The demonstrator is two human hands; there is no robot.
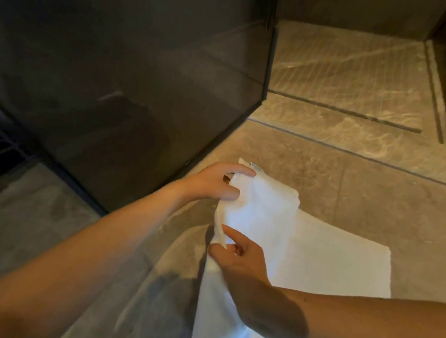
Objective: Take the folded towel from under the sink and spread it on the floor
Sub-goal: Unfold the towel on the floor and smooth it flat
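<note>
White towel (278, 228), soft and limp, partly unfolded and hanging toward the tiled floor (377, 197); light, likely to sag between holds. Left hand (215, 181) pinching the top edge, right hand (238, 254) pinching the same edge just below. Best held at corners. Dark glass panel (129, 78) close left of both pinches.

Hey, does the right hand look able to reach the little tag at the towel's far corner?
Probably yes. The tag sits just past the left hand, with only towel between it and the right hand. But the right hand would first have to drop its grip on the edge.
</note>
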